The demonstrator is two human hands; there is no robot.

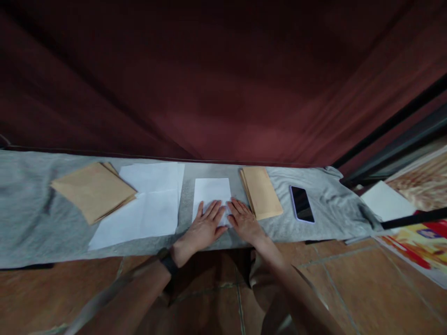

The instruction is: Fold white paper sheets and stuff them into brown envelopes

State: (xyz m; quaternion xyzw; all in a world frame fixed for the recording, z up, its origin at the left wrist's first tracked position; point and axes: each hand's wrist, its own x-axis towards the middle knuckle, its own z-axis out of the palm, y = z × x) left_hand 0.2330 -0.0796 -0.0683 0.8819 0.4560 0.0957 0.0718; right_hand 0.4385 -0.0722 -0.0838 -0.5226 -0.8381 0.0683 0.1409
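My left hand [203,226] and my right hand [243,220] lie flat, fingers spread, side by side on the near part of a small white folded sheet [212,190]. The sheet rests on a grey cloth [31,209] that covers a long low surface. Just right of my right hand lies a stack of brown envelopes [261,192]. Left of my left hand spreads a pile of larger white paper sheets [146,207]. A dark watch sits on my left wrist.
Another stack of brown envelopes [92,190] lies at the far left of the cloth. A phone [301,204] lies face up right of the nearer envelopes. A dark red curtain [223,79] hangs behind. Tiled floor [349,284] below; white paper [386,201] and colourful print [422,244] at right.
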